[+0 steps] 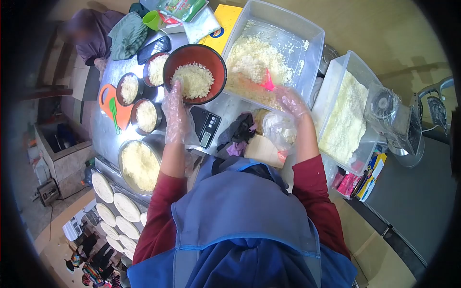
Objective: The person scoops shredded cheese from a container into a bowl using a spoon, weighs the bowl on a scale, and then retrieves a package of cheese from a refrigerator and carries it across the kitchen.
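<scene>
My left hand (pixel 176 113), in a clear plastic glove, grips the near left rim of a bowl (pixel 206 57) with a reddish-brown inside and black outside. White grated cheese (pixel 194 80) lies in it. Also gloved, my right hand (pixel 291 102) is closed around the handle of a pink scoop (pixel 267 80). The scoop's head is partly buried in grated cheese inside a clear plastic bin (pixel 307 36). Below the bowl, a digital kitchen scale (pixel 209 129) sits on the metal table, partly hidden by my left glove.
Several smaller bowls (pixel 146 116) of cheese stand at left, near an orange cutting board (pixel 126 115) with a green utensil. A large metal bowl (pixel 140 165) and flat dough rounds (pixel 126 207) are nearer. Another cheese bin (pixel 343 115) is at right. A person (pixel 91 36) is at upper left.
</scene>
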Demonstrator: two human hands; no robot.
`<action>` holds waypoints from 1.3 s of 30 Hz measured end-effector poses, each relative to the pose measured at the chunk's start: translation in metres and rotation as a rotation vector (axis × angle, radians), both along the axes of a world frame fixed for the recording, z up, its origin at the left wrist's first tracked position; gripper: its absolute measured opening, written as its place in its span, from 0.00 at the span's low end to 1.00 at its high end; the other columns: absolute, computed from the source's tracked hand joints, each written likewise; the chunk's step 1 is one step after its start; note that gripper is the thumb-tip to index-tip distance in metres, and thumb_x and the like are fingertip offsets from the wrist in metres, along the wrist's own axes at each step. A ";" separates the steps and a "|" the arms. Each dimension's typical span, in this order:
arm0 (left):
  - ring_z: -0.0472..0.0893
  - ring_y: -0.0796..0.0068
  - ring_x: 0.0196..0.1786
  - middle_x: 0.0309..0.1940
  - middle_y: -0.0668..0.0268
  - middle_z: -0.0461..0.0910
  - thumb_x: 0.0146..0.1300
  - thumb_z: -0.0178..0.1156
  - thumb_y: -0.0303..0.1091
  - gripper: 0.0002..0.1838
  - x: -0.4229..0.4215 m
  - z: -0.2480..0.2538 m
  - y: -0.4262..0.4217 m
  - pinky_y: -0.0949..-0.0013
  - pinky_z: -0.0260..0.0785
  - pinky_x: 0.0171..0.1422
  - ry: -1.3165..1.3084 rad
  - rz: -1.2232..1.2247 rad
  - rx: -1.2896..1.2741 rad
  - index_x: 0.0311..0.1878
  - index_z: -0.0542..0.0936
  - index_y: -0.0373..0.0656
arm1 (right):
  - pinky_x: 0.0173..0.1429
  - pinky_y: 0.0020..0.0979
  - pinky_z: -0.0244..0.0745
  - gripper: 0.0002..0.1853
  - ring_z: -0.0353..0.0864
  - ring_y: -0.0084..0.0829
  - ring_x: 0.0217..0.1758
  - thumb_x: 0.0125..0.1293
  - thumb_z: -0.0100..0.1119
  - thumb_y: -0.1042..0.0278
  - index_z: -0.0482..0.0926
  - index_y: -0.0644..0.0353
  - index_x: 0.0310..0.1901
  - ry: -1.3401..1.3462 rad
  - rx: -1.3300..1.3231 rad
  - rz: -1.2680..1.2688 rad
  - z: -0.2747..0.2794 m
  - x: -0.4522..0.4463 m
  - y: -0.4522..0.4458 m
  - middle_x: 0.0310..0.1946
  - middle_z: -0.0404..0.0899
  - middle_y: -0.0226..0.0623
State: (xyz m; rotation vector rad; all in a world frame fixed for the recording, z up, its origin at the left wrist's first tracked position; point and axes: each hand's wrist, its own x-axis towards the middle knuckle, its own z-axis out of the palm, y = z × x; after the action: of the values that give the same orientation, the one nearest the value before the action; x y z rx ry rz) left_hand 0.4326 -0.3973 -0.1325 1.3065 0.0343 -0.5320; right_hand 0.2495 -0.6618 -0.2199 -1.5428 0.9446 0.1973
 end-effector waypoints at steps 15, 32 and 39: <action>0.79 0.69 0.56 0.60 0.64 0.72 0.69 0.48 0.61 0.36 -0.044 -0.009 -0.078 0.60 0.75 0.54 0.153 -0.268 -0.049 0.70 0.59 0.48 | 0.37 0.44 0.74 0.15 0.78 0.50 0.33 0.64 0.55 0.70 0.80 0.54 0.52 -0.302 -1.228 0.162 0.171 -0.002 0.067 0.36 0.80 0.47; 0.82 0.69 0.50 0.52 0.61 0.79 0.67 0.56 0.54 0.29 -0.008 0.012 0.003 0.68 0.79 0.41 0.087 0.164 -0.162 0.60 0.70 0.40 | 0.55 0.49 0.71 0.16 0.79 0.53 0.51 0.65 0.47 0.61 0.81 0.58 0.46 0.362 -0.764 0.260 0.071 0.011 0.024 0.42 0.81 0.54; 0.81 0.76 0.46 0.49 0.65 0.79 0.68 0.55 0.55 0.28 -0.009 0.019 0.004 0.75 0.73 0.37 0.055 0.113 -0.162 0.60 0.70 0.42 | 0.52 0.46 0.72 0.17 0.80 0.54 0.46 0.65 0.50 0.59 0.81 0.63 0.43 0.299 -0.619 0.700 0.045 0.030 0.017 0.44 0.80 0.57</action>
State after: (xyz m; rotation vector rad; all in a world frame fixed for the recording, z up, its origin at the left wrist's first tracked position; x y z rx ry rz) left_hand 0.4233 -0.3938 -0.1135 1.1245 0.1074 -0.4640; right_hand 0.2799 -0.6446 -0.1753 -2.4396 0.6799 0.6954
